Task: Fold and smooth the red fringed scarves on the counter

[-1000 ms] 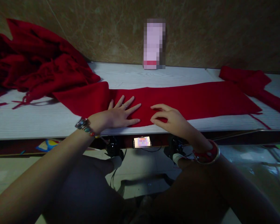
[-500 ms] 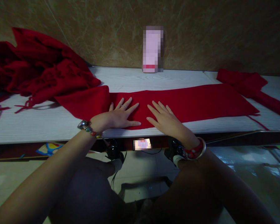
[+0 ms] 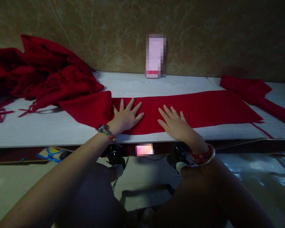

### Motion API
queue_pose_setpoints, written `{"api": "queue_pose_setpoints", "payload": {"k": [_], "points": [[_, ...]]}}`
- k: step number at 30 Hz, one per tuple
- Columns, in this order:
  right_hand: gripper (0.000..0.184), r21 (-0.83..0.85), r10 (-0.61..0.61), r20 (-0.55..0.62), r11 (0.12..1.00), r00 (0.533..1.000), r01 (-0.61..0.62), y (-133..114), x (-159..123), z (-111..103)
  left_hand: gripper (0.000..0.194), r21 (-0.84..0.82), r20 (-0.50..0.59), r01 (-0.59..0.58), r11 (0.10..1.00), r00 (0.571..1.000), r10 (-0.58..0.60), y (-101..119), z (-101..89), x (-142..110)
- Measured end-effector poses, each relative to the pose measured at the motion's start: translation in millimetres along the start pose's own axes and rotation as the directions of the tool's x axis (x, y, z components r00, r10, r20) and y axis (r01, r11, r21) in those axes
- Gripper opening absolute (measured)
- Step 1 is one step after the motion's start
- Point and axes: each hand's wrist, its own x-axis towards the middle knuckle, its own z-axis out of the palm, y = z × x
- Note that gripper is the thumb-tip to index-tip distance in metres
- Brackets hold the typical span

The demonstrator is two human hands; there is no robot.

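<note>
1. Head view: the left hand (image 3: 124,119) is lying palm-down on the red cloth (image 3: 209,107), its fingers spreading apart beside the folded flap (image 3: 90,107). It seems to be steadying that end, so the layers are less likely to creep.

2. The right hand (image 3: 177,126) is resting over the cloth's near half, its fingers fanning slightly apart and gripping nothing. How firmly it is pressing, I cannot tell; the flat pose is probably keeping the fabric smooth.

3. The cloth is stretching lengthwise along the white bench (image 3: 49,136), which is probably giving both palms an even surface to work against.

4. The crumpled red heap (image 3: 47,72) is sitting at the left, meeting the flap, while another red piece (image 3: 247,88) is lying at the far right. A blurred pink object (image 3: 154,57) is standing by the wall (image 3: 97,31), beyond the cloth.

5. Compared with the earlier frame, the left hand is now pointing its fingers more towards the wall, the right hand is lying farther right, and the gap between them is showing wider.
</note>
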Motion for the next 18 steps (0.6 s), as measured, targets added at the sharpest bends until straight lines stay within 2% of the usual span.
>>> {"api": "queue_pose_setpoints", "payload": {"k": [3, 5, 9, 11, 13, 16, 18], "points": [[0.056, 0.005, 0.11, -0.041, 0.994, 0.993, -0.11, 15, -1, -1, 0.064, 0.003, -0.016, 0.047, 0.999, 0.999, -0.047, -4, 0.1, -3], [0.056, 0.03, 0.141, -0.105, 0.99, 0.984, -0.138, 21, 0, -3, 0.065, 0.006, -0.023, 0.057, 0.998, 0.998, -0.057, -2, -0.3, -3], [0.054, 0.1, 0.037, -0.24, 0.995, 0.97, -0.013, 12, 10, -4, 0.059, 0.021, -0.098, -0.019, 1.0, 0.995, 0.021, 7, -2.8, 6], [0.054, 0.096, -0.038, -0.222, 0.993, 0.974, 0.061, -1, 17, -3, 0.056, 0.018, -0.135, -0.074, 0.997, 0.988, 0.076, 10, -4.0, 14], [0.054, 0.066, -0.095, -0.146, 0.992, 0.985, 0.106, -12, 24, -2, 0.056, 0.004, -0.115, -0.086, 0.996, 0.99, 0.086, 11, -4.6, 20], [0.054, 0.014, -0.114, -0.046, 0.993, 0.992, 0.115, -15, 29, -1, 0.062, -0.003, -0.033, -0.004, 1.0, 0.999, 0.004, 8, -4.1, 26], [0.053, -0.004, -0.07, -0.033, 0.998, 0.997, 0.07, -5, 29, -2, 0.068, 0.003, -0.023, 0.054, 0.999, 0.998, -0.054, 5, -3.6, 25]]}}
